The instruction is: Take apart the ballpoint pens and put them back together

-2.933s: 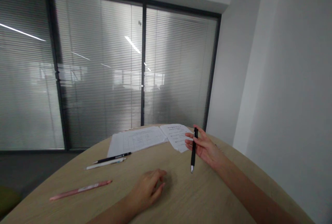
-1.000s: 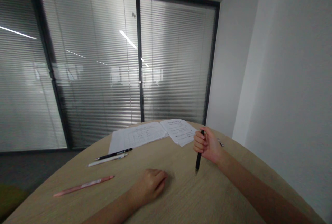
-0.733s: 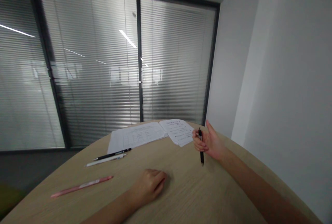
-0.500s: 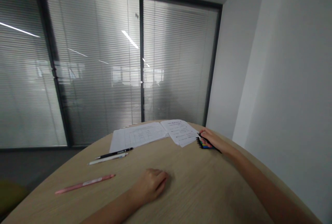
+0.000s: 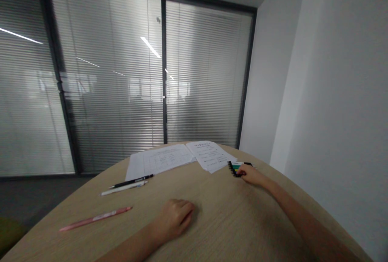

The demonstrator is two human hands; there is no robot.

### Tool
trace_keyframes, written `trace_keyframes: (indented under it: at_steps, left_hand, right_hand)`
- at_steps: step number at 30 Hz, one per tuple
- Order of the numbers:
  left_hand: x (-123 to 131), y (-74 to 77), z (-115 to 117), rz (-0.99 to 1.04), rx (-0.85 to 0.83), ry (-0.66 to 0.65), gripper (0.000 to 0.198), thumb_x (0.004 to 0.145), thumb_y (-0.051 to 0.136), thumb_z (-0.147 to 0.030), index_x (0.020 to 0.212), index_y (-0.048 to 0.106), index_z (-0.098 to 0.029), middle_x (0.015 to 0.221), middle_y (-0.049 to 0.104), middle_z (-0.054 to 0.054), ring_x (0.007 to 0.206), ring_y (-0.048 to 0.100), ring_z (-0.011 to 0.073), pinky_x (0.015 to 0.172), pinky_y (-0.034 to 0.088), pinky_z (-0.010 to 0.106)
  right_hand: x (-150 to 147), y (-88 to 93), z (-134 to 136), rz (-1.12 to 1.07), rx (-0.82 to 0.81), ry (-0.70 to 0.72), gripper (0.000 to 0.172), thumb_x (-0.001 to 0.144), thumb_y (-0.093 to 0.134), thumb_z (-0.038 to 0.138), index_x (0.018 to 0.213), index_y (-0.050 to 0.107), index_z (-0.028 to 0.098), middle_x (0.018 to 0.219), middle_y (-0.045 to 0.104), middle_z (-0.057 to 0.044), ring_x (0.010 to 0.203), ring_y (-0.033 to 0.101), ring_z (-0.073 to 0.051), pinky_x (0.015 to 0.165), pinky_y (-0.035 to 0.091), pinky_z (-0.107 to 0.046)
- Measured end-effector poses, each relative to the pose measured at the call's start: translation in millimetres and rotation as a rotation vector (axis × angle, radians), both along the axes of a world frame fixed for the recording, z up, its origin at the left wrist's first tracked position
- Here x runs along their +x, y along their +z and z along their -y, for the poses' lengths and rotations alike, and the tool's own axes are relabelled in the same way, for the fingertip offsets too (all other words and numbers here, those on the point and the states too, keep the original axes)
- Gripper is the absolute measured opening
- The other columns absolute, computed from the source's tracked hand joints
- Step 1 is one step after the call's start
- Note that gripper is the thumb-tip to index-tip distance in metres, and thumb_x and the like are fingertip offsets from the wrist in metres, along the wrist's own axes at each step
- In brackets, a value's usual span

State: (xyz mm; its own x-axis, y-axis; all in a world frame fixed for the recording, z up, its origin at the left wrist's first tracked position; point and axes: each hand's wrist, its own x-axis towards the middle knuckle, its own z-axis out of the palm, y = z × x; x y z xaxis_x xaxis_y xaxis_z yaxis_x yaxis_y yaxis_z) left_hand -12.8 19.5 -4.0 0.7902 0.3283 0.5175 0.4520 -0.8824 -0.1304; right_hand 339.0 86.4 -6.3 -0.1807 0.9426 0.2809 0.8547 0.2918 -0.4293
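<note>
My left hand [image 5: 174, 219] rests on the table in a loose fist, with nothing visible in it. My right hand [image 5: 251, 174] is at the near side of a row of colored pens [image 5: 235, 167] with black ends, lying close together on the right. Its fingers are pinched down against the nearest of these pens; what lies between the fingertips is hidden. White, green and yellow show on the barrels. A dark, pen-like piece [image 5: 247, 163] lies along the far side of the row, beyond my fingers.
Printed sheets [image 5: 209, 156] and a wider paper [image 5: 160, 159] lie at the table's far side. On the left are a black pen [image 5: 130, 181], a white pen [image 5: 123, 189] and a pink pen [image 5: 95, 218]. A glass partition with blinds [image 5: 115, 92] stands behind.
My right hand has moved toward me, from above the row to its near side. The black pen it held is out of its fingers. My left hand stays in place.
</note>
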Motion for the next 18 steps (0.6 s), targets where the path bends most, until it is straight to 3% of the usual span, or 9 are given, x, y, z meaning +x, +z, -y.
trace_keyframes:
  at_steps: [9, 18]
  left_hand:
    - [0.4, -0.1, -0.1, -0.013, -0.001, -0.001, 0.023, 0.083, 0.030, -0.016, 0.072, 0.051, -0.018, 0.057, 0.058, 0.001, 0.049, 0.053, 0.0115, 0.049, 0.036, 0.021]
    - [0.5, 1.2, 1.6, -0.017, 0.013, 0.000, 0.022, 0.082, 0.031, -0.014, 0.069, 0.049, -0.018, 0.055, 0.056, 0.001, 0.048, 0.051, 0.0123, 0.047, 0.035, 0.022]
  right_hand:
    - [-2.8, -7.5, 2.8, 0.189, 0.062, -0.018, 0.030, 0.065, 0.045, 0.005, 0.085, 0.064, 0.017, 0.096, 0.062, -0.009, 0.093, 0.054, -0.022, 0.080, 0.037, -0.030]
    - [-10.6, -5.6, 4.5, 0.267, 0.136, -0.015, 0.024, 0.068, 0.045, 0.007, 0.081, 0.062, 0.019, 0.094, 0.060, -0.007, 0.095, 0.051, -0.022, 0.081, 0.035, -0.029]
